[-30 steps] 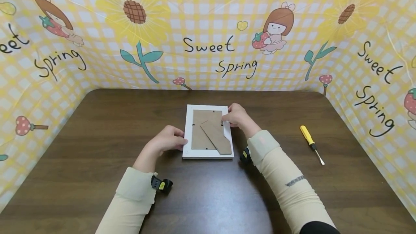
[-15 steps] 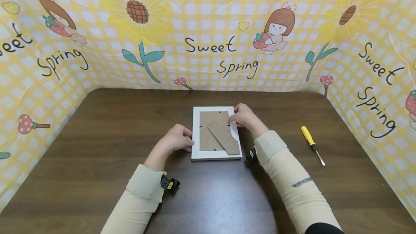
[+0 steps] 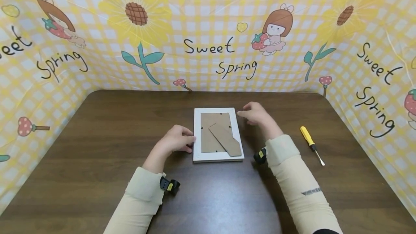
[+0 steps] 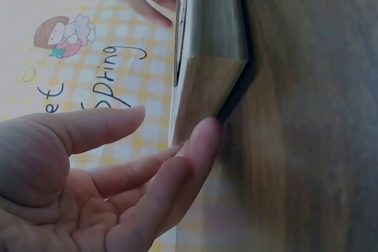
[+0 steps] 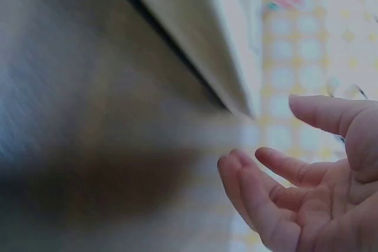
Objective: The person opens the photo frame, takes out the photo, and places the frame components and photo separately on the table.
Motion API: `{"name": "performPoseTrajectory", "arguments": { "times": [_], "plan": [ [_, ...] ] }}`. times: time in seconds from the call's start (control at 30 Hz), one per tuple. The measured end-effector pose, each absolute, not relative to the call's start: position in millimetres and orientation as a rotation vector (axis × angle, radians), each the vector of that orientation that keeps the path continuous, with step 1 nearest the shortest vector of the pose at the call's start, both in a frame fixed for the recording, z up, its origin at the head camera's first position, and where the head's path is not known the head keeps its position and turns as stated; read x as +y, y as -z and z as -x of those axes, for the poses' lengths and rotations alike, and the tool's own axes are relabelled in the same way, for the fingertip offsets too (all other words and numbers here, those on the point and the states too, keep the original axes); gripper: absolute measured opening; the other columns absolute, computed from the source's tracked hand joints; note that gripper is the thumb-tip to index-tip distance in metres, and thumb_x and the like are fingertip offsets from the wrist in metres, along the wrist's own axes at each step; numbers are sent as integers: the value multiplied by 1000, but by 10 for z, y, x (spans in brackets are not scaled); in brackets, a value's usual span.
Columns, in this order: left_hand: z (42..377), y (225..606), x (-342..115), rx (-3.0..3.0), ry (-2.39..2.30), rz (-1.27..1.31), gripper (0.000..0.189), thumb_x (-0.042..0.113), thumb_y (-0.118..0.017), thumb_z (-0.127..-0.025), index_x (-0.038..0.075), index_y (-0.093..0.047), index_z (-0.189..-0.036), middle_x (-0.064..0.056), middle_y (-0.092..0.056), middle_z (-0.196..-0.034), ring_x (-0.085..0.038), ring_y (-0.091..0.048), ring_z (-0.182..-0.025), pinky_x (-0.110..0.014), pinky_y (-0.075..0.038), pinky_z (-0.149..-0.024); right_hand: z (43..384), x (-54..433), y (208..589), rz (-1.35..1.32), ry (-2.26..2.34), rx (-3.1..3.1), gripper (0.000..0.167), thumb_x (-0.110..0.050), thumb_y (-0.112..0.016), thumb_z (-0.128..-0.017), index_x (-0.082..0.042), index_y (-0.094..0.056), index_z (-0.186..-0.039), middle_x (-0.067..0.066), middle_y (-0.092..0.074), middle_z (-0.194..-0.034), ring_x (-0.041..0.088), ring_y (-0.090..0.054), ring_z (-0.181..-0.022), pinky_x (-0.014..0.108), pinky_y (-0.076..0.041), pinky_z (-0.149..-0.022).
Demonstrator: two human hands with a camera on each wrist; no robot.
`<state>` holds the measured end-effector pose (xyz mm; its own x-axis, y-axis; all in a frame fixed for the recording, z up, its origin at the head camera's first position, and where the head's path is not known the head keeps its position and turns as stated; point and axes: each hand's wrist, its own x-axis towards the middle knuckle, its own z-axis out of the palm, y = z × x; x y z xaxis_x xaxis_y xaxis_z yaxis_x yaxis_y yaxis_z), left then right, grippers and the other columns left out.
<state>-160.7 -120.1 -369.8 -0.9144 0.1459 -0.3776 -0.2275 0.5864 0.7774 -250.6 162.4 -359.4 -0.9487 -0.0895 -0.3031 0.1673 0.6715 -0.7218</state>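
Observation:
A white picture frame lies face down on the brown table, its brown backing board and slanted easel stand facing up. My left hand is at the frame's left side; in the left wrist view its fingertips are right at the frame's side edge, while the thumb stands apart from it. Off the upper right corner, my right hand is clear of the frame. The right wrist view shows its fingers loosely bent with nothing between them and the thumb.
A screwdriver with a yellow and black handle lies on the table to the right of the right forearm. Yellow checked cloth printed with flowers and lettering walls the table at the back and both sides.
The picture frame has shifted right, between both hands, then stopped. My right hand has let go of its right edge and moved away to the right. The left hand has stayed beside it.

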Motion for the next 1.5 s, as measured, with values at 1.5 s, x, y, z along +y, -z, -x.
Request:
{"name": "performPoseTrajectory", "arguments": {
  "times": [1.5],
  "plan": [
    [1656,3790,-1207,2329,-1361,128,31,20,-54,-102,-3,-53,-122,-12,-65,-84,-11,-68,-59,-24,-53,-59,2008,3038,3768,-387,864,2781,39,-22,-43,-100,12,-51,-117,29,-55,-111,39,-54,-97,47,-48,-81]
  ]
}}
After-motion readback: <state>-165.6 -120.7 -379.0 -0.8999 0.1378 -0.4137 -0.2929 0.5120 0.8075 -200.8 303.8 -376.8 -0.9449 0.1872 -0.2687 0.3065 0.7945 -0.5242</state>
